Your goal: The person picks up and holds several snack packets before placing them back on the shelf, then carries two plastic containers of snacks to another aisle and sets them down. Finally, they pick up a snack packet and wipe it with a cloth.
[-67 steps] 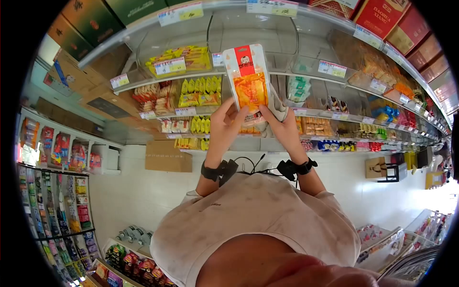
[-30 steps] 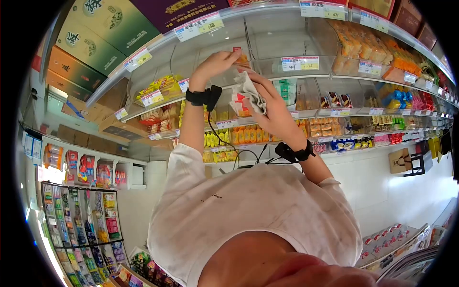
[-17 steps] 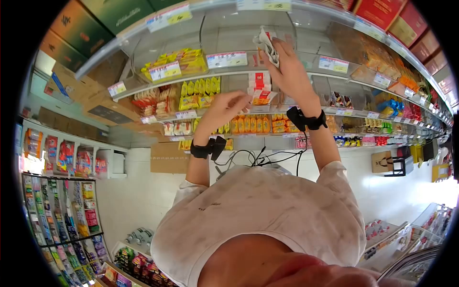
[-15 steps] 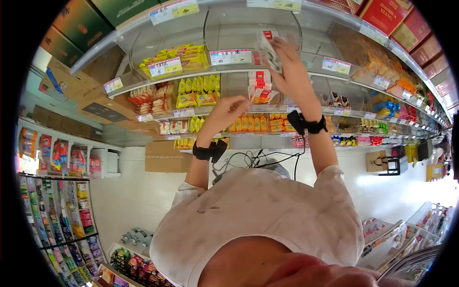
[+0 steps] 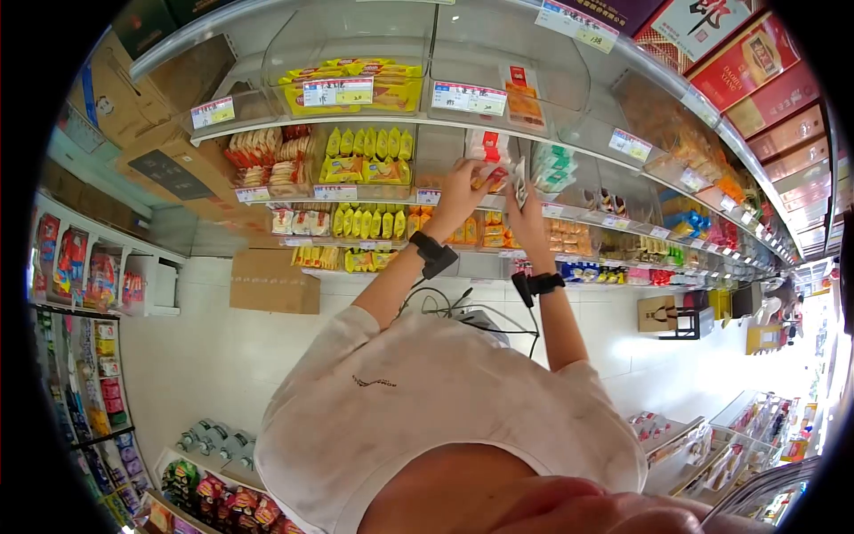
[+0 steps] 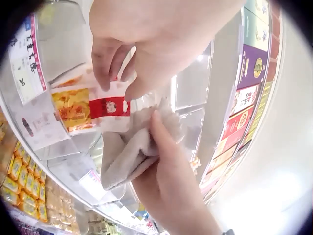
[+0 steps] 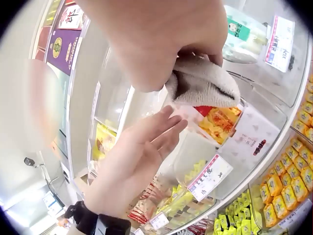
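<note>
My right hand (image 5: 527,218) grips a bunched, light grey cloth (image 6: 124,159), its thumb lying on top of the folds in the left wrist view. Beside it, my left hand (image 5: 464,194) reaches into a lower shelf bin with fingers extended. Its fingertips (image 7: 182,125) are right at the edge of a white snack packet (image 6: 78,110) that has a red label and an orange window. The cloth overlaps part of that packet in the right wrist view. Another packet of this kind (image 5: 525,107) stands in the upper bin, behind its clear front.
Yellow packets (image 5: 391,93) fill the upper bin to the left. Green-and-white packets (image 5: 553,167) sit right of the hands. Price tags (image 5: 469,98) line the shelf edges. Boxes (image 5: 761,58) stand above, and a carton (image 5: 276,280) is on the floor.
The right hand with the cloth has come down from the upper bin, where a packet now stands by itself. The left hand has moved right and slightly up, to the lower packets.
</note>
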Demonstrator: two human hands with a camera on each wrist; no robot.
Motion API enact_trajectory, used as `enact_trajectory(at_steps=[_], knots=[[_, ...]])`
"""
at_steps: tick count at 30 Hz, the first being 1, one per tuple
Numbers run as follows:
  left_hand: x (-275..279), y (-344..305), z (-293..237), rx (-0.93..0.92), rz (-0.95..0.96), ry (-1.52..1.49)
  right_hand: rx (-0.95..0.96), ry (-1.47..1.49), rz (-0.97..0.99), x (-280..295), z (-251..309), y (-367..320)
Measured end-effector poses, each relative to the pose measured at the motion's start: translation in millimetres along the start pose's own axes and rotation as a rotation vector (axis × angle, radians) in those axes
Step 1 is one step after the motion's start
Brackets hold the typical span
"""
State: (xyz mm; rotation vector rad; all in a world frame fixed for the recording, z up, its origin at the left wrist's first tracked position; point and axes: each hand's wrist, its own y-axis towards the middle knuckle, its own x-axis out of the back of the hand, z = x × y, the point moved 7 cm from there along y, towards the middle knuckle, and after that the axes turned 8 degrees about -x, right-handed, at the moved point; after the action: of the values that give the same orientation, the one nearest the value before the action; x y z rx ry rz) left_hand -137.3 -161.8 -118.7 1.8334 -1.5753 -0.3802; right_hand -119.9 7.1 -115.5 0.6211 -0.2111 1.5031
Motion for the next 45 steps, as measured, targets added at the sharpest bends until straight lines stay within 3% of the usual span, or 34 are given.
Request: enact_trajectory(at_steps=[3, 6, 7, 10, 11, 13, 14, 15, 16, 18, 19, 22, 23, 26, 27, 30, 31, 32, 34, 35, 38, 41, 45], knots=[[0, -2, -3, 0.055, -0.052, -0.031, 0.039, -0.015, -0.071, 1, -1, -15], [-14, -3, 18, 0.115, 0.174, 0.017, -0.276, 0.029, 0.085, 3, 4, -18], [-15, -1, 14, 0.019, 0.201, 0.039, -0.164, -0.004, 0.062, 3, -5, -13], [3, 5, -23, -0.240, 0.146, 0.222, -0.189, 0.094, -0.102, 20, -27, -12], [9, 12, -36, -0.230, 0.118, 0.147, -0.027, 0.106, -0.221, 37, -12, -18], [26, 13, -71, -0.193, 0.071, -0.005, -0.166, 0.400, -0.330, 46, 4, -28], [25, 11, -72, -0.082, 0.083, -0.151, -0.247, 0.544, -0.379, 47, 2, -39], [22, 5, -72, 0.038, 0.095, -0.299, -0.054, -0.158, -0.339, 45, 28, -48], [16, -3, -69, 0.160, 0.104, -0.449, -0.188, -0.025, -0.253, 37, 21, -52], [18, -13, -66, 0.188, 0.060, -0.508, -0.456, 0.246, -0.080, 8, 36, -57], [22, -15, -65, 0.198, 0.036, -0.531, -0.369, 0.390, 0.049, -3, 46, -52], [50, -19, -60, 0.415, -0.037, -0.915, -0.549, 0.779, 0.167, -37, 49, -62], [62, -18, -55, 0.417, -0.064, -0.878, -0.688, 0.863, 0.235, -51, 34, -66], [83, -24, -51, 0.480, -0.274, -1.050, -0.543, 0.641, 0.389, -66, 55, -74], [84, -24, -51, 0.420, -0.262, -1.201, -0.478, 0.655, 0.379, -68, 71, -73], [85, -52, -28, 0.686, -0.294, -1.206, -0.495, 0.633, 0.302, -67, 76, -80], [85, -59, -25, 0.688, -0.259, -1.204, -0.524, 0.668, 0.216, -65, 75, -82], [86, -67, -23, 0.688, -0.223, -1.201, -0.502, 0.614, 0.256, -67, 76, -80], [107, -53, -72, 0.557, -0.111, -0.921, -0.447, 0.507, 0.337, -65, 78, -77], [110, -63, -58, 0.572, -0.179, -0.944, -0.404, 0.414, 0.328, -64, 84, -75], [129, -62, -61, 0.641, -0.288, -1.036, -0.412, 0.432, 0.042, -39, 119, -62], [133, -62, -62, 0.660, -0.357, -1.038, -0.245, 0.599, -0.240, -19, 117, -40], [102, -43, -80, 0.638, -0.341, -1.260, 0.349, 0.350, 0.084, -68, 190, -68]])
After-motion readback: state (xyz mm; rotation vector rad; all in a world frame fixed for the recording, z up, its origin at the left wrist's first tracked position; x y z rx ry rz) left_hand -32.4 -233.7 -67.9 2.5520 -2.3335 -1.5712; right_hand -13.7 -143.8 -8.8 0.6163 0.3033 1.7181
